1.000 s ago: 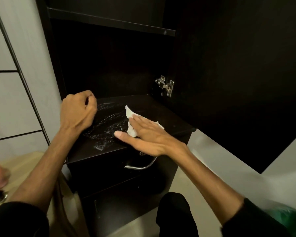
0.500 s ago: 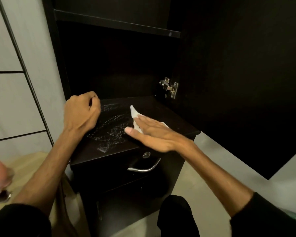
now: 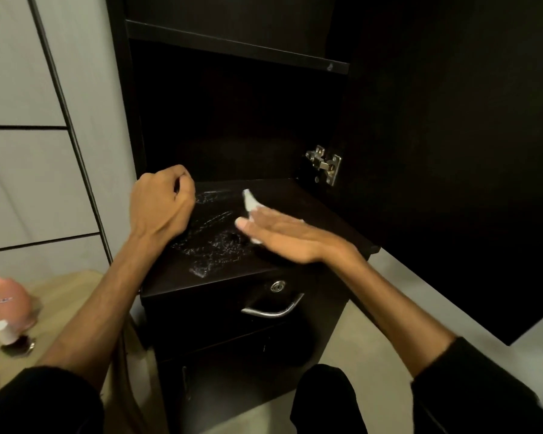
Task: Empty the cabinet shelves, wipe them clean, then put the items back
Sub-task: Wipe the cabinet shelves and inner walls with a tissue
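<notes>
Right hand (image 3: 290, 236), fingers flat, presses a white cloth (image 3: 250, 203) on the wet shelf (image 3: 311, 202); at 9 o'clock, left hand (image 3: 160, 203) rests clenched, empty.

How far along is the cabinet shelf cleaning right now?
Emptying looks done: the lower shelf holds nothing. Wiping is in hand: the right hand presses a white wipe flat beside wet streaks, while the left hand rests curled. Left: putting back items such as the pink bottle.
</notes>
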